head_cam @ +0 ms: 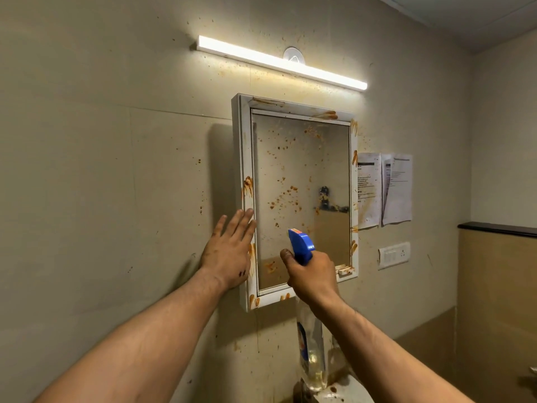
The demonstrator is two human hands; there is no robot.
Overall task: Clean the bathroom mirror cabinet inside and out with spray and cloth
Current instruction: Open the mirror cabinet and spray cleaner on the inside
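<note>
A white-framed mirror cabinet (245, 158) hangs on the wall, its door closed. Orange-brown smears mark the frame and spots dot the mirror glass (302, 175). My left hand (228, 251) lies flat with straight fingers against the cabinet's lower left frame edge. My right hand (312, 274) grips a spray bottle (302, 244) by its neck; the blue trigger head points at the lower part of the mirror. The bottle's clear body (312, 353) hangs below my wrist. No cloth is in view.
A lit tube light (282, 64) is mounted above the cabinet. Two paper sheets (383, 189) are stuck to the wall on the right, with a switch plate (393, 254) below them. A dark ledge (497, 228) runs along the right wall. A stained basin edge (334, 395) lies below.
</note>
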